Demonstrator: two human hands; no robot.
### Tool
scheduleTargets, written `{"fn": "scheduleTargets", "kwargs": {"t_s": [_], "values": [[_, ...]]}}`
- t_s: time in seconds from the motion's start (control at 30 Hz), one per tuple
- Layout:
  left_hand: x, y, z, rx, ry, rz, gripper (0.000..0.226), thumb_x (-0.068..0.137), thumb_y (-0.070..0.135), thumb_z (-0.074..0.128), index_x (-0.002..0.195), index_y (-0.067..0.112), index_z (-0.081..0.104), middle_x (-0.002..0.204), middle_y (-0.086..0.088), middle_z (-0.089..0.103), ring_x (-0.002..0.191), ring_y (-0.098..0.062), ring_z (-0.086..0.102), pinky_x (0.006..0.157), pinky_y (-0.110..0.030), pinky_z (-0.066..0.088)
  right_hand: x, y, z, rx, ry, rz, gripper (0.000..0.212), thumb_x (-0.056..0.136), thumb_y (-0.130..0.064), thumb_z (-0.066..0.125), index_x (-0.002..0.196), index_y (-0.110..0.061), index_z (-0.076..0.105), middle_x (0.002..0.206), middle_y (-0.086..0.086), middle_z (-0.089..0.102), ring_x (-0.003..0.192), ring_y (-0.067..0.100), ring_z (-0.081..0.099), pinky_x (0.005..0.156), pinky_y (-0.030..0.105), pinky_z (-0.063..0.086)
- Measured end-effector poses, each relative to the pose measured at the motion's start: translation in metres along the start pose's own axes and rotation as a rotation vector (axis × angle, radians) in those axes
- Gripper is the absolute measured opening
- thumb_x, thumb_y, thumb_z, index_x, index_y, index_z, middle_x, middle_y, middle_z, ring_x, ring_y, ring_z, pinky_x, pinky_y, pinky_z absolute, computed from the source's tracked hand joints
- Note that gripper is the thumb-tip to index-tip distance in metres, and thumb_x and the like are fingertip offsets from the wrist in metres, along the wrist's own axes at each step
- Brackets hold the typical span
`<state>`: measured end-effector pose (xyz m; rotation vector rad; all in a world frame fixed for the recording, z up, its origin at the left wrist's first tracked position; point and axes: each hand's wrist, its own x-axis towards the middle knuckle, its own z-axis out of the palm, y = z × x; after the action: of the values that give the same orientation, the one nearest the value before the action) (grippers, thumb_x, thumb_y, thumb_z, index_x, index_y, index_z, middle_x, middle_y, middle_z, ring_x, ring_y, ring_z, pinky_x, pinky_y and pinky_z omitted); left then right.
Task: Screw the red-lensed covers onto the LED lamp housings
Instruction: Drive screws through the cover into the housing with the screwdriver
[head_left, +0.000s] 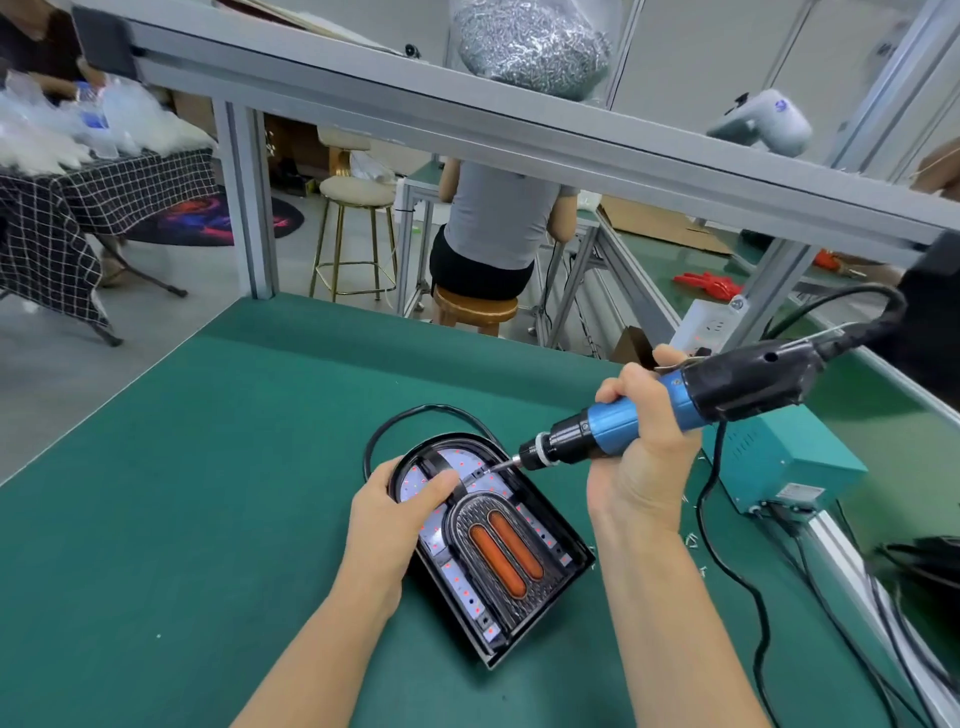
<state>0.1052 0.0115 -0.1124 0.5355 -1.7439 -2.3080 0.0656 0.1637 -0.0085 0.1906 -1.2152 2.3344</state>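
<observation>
Right hand (641, 447) is wrapping its fingers fully round the blue barrel of the driver (670, 410), a closed grip on the tool, thumb side toward the camera; the grasp is sitting forward on the barrel, probably to steady the tip. Driver is leaning down and left, so the bit (506, 464) is meeting the upper right edge of the lamp (488, 540), apparently at a screw point near the arched end. Left hand (400, 512) is lying over the lamp's upper left, thumb stretched flat across the cover and fingers curling over the rim: a light holding grip, judged to be bracing the housing against the driver's push and twist. Lamp is lying face up on the green counter (208, 519), arched end away from the person, two red lenses (506, 553) showing in the middle, its black lead (395, 426) looping behind. Driver's cable (727, 545) is trailing right, past the teal box (784, 457) at the counter edge; whether it plugs in there cannot be told. Small screws (692, 540) are lying scattered on the counter beside the right wrist, within easy reach. Hard to make out: the screw itself is too small to see, so whether the bit is seated is uncertain; the left fingertips are hidden behind the rim; how many screws are already in cannot be told. A bag of screws (530, 47) on the shelf above is cut off at the top.
</observation>
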Motion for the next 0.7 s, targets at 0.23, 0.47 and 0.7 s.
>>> {"fn": "scheduleTargets", "kwargs": {"t_s": [0.23, 0.47, 0.7], "values": [[0.003, -0.004, 0.000, 0.000, 0.022, 0.015, 0.034, 0.072, 0.021, 0.081, 0.102, 0.018, 0.068, 0.093, 0.002, 0.075, 0.090, -0.018, 0.070, 0.082, -0.033, 0.053, 0.000, 0.008, 0.003, -0.047, -0.050, -0.005, 0.025, 0.074, -0.006, 0.063, 0.093, -0.020, 0.055, 0.061, -0.009, 0.057, 0.058, 0.012, 0.054, 0.058, 0.020, 0.047], [0.003, -0.005, 0.000, 0.019, 0.018, 0.043, 0.036, 0.072, 0.022, 0.081, 0.104, 0.018, 0.068, 0.095, 0.004, 0.074, 0.091, -0.016, 0.070, 0.086, -0.034, 0.053, 0.001, 0.011, 0.006, -0.059, -0.065, -0.002, 0.026, 0.074, -0.005, 0.062, 0.093, -0.021, 0.056, 0.062, -0.008, 0.058, 0.058, 0.012, 0.054, 0.058, 0.020, 0.047], [0.001, -0.005, 0.002, 0.036, 0.024, 0.084, 0.030, 0.073, 0.020, 0.080, 0.100, 0.019, 0.070, 0.092, 0.005, 0.075, 0.087, -0.012, 0.070, 0.079, -0.027, 0.052, 0.001, 0.014, 0.012, -0.095, -0.123, -0.017, 0.026, 0.072, -0.004, 0.061, 0.083, -0.028, 0.061, 0.059, -0.010, 0.055, 0.062, 0.017, 0.050, 0.063, 0.025, 0.044]]}}
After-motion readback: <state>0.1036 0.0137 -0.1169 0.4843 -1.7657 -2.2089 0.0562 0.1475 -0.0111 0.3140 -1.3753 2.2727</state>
